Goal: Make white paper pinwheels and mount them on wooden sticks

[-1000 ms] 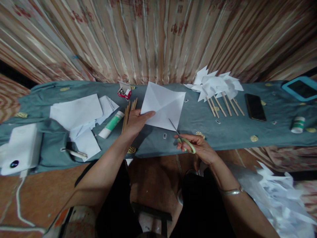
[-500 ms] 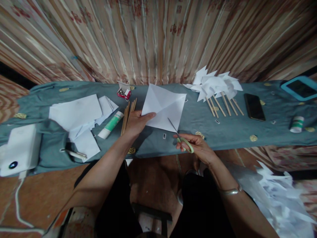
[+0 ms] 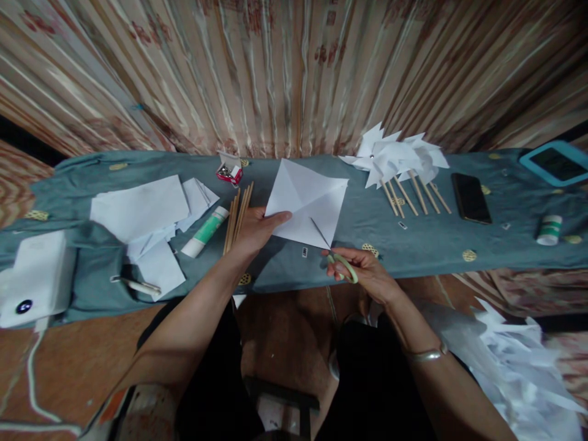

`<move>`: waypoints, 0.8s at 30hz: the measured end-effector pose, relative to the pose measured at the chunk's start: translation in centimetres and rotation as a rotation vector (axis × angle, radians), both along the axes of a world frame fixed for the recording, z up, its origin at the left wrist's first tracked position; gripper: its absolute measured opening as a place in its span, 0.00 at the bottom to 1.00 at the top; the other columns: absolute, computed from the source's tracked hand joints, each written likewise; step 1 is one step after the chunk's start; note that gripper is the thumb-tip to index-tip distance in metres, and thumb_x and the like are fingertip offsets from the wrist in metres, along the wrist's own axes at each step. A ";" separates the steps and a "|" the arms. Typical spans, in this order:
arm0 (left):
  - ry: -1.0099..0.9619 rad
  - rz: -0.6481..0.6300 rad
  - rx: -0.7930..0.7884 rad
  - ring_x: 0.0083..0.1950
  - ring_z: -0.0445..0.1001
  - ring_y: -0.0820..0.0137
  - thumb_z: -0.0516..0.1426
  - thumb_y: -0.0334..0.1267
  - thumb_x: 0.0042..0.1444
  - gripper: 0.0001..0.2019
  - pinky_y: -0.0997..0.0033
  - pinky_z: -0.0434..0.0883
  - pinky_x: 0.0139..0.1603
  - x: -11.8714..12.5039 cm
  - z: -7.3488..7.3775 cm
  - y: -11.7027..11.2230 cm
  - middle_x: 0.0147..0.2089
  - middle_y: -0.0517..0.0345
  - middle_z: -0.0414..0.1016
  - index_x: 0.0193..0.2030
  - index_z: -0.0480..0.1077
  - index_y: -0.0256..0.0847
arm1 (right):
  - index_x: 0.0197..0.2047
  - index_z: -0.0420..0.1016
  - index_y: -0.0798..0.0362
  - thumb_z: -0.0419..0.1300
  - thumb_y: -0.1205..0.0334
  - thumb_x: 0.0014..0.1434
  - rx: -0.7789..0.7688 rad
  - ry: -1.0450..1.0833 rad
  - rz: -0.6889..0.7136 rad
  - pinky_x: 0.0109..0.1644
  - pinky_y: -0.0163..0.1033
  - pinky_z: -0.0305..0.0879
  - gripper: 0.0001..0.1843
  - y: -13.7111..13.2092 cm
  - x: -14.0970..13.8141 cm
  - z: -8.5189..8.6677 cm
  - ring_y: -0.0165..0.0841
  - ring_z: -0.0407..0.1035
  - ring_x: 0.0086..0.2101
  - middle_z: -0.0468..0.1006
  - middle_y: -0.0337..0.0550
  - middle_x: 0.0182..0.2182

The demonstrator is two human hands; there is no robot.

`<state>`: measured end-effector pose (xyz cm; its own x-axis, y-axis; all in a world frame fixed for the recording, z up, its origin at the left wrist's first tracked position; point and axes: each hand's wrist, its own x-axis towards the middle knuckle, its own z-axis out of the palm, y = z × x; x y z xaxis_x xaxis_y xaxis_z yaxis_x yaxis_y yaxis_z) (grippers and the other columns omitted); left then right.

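Observation:
My left hand (image 3: 255,228) pinches the left corner of a creased white square of paper (image 3: 305,199), holding it above the blue-grey cloth (image 3: 413,239). My right hand (image 3: 367,272) grips green-handled scissors (image 3: 340,260); their blades point up-left and reach into the paper's lower right edge along a crease. Just left of my left hand lie a bundle of wooden sticks (image 3: 235,211) and a green-and-white glue stick (image 3: 205,231).
Loose white sheets (image 3: 142,211) and a white box (image 3: 39,275) lie at left, a small red box of pins (image 3: 230,173) at the back. Finished paper pinwheels on sticks (image 3: 397,162), a black phone (image 3: 469,197), a tape roll (image 3: 550,229) and a blue-cased tablet (image 3: 554,162) are at right. Paper scraps (image 3: 528,361) pile lower right.
The paper has tilted and dropped slightly toward me, its right corner folding over. The scissors have pushed a little further into the paper. Both hands stay nearly in place.

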<state>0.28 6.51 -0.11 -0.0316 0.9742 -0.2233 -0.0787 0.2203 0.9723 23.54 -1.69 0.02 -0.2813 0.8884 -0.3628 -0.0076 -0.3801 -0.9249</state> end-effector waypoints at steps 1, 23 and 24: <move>0.004 0.003 0.001 0.32 0.78 0.60 0.70 0.43 0.37 0.17 0.66 0.73 0.31 0.0 0.0 0.0 0.31 0.51 0.81 0.33 0.79 0.35 | 0.43 0.81 0.52 0.73 0.47 0.45 -0.002 -0.004 -0.001 0.30 0.34 0.67 0.25 0.0 0.0 0.0 0.25 0.66 0.24 0.77 0.38 0.25; -0.024 -0.054 0.016 0.29 0.76 0.62 0.69 0.45 0.39 0.16 0.66 0.71 0.28 0.3 -0.7 -0.4 0.30 0.52 0.79 0.31 0.78 0.35 | 0.35 0.82 0.52 0.74 0.46 0.40 -0.032 0.018 -0.042 0.30 0.33 0.66 0.22 0.1 -0.5 0.2 0.24 0.65 0.22 0.77 0.37 0.24; -0.023 -0.055 0.015 0.29 0.76 0.61 0.69 0.45 0.39 0.16 0.66 0.71 0.28 0.3 -0.7 -0.4 0.29 0.52 0.79 0.31 0.78 0.35 | 0.34 0.82 0.52 0.74 0.46 0.40 -0.030 0.018 -0.044 0.29 0.32 0.66 0.22 0.1 -0.6 0.2 0.23 0.65 0.22 0.77 0.37 0.24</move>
<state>0.57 6.13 -0.85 0.0271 0.9775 -0.2090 -0.0895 0.2106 0.9735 22.98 -1.62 0.25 -0.2490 0.8888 -0.3846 -0.0412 -0.4065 -0.9127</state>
